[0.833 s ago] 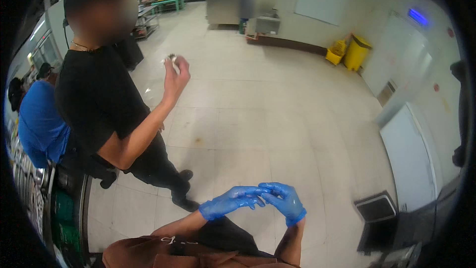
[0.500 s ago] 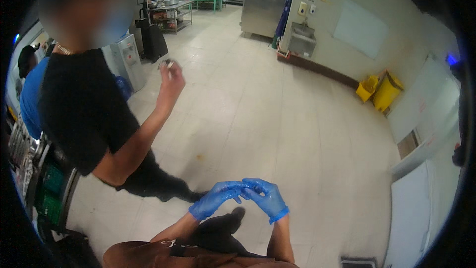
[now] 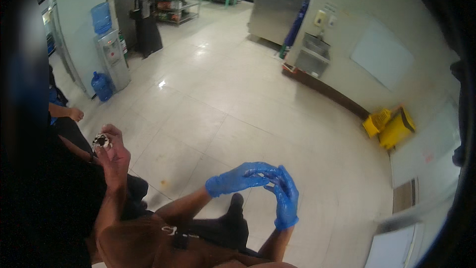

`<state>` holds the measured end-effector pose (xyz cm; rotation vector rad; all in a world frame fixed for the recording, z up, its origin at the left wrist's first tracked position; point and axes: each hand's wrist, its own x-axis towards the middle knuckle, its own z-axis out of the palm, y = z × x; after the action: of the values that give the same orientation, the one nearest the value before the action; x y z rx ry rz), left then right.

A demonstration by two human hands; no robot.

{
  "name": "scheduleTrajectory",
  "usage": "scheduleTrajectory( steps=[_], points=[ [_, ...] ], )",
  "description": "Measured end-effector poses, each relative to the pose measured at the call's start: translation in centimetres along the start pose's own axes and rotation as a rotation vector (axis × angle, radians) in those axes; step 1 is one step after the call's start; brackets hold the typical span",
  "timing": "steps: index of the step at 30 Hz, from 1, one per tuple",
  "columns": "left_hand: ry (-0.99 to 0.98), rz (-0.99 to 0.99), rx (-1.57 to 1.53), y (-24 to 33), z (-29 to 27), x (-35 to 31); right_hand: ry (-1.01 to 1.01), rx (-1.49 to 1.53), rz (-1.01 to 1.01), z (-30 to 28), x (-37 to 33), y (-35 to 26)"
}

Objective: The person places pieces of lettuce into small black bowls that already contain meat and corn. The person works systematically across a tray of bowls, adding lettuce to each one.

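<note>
Both my hands wear thin blue gloves that look wet and shiny. My left hand is stretched to the right, its fingers long and slightly bent. Opposite it, my right hand points upward, fingers curved over toward the left fingertips. The fingertips of the two hands meet or overlap, leaving a gap between the palms; nothing shows in either hand. At my left, a co-worker's bare hand holds a small dark-and-white piece, which may be food.
The co-worker in dark clothes stands close on my left. Pale tiled floor stretches ahead. Farther off are a water dispenser, a blue water bottle, a steel sink, a yellow mop bucket and a steel cabinet.
My hands have shifted slightly right and their fingers have opened out from a tighter clasp. The co-worker has come nearer on the left and lowered the hand with the piece. My view has turned.
</note>
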<state>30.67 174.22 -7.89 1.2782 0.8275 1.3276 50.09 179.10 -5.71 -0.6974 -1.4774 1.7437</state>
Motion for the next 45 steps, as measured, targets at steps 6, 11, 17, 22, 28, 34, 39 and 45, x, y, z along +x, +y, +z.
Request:
scheduleTrajectory(
  steps=[6,11,17,22,28,34,39,45],
  points=[
    [0.162,0.120,0.223,5.3,-10.2,15.6,-0.515,0.095,0.037,-1.2,26.2,-3.0],
    [0.397,0.189,0.217,4.8,-20.5,21.0,-0.989,0.070,0.114,4.1,42.3,-0.9],
    [0.542,0.143,0.267,2.3,-35.8,33.2,-1.137,0.099,0.237,7.0,63.7,4.6],
    [0.432,0.088,0.341,4.5,-48.4,46.6,-1.054,0.200,0.051,6.7,80.7,4.2],
    [0.350,0.110,0.354,-0.5,-65.0,62.9,-0.904,0.249,0.063,5.3,101.7,7.8],
    [0.325,0.057,0.380,-0.2,-82.5,80.7,-0.882,0.305,0.082,5.2,126.3,8.8],
    [0.542,0.048,0.497,2.9,-99.4,90.5,-1.090,0.239,0.180,10.5,148.2,8.6],
    [1.049,0.053,0.248,-0.2,-117.1,95.8,-1.176,0.034,0.253,17.0,170.9,15.3]
  ],
)
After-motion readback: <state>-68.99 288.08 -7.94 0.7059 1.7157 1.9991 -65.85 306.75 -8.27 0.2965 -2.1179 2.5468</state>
